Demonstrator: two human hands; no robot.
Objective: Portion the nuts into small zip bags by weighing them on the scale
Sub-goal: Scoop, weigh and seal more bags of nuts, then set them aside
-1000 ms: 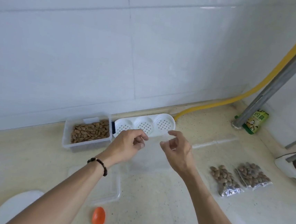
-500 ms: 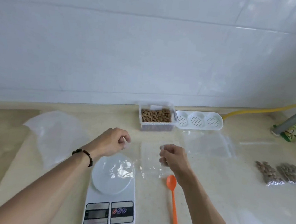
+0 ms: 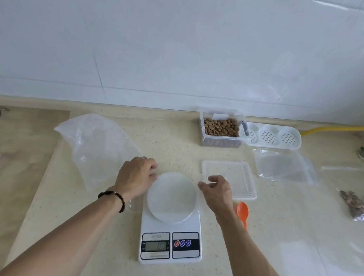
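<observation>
Both hands, left hand (image 3: 136, 175) and right hand (image 3: 216, 191), each pinch an edge of a clear zip bag (image 3: 172, 198), spreading it flat over the scale (image 3: 171, 232) plate, apparently so nuts (image 3: 221, 127) can be weighed straight into it.

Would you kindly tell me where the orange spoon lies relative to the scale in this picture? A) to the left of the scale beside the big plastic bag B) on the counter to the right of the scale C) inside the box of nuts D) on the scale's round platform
B: the orange spoon lies on the counter just right of the scale, partly hidden behind the right forearm.
</observation>
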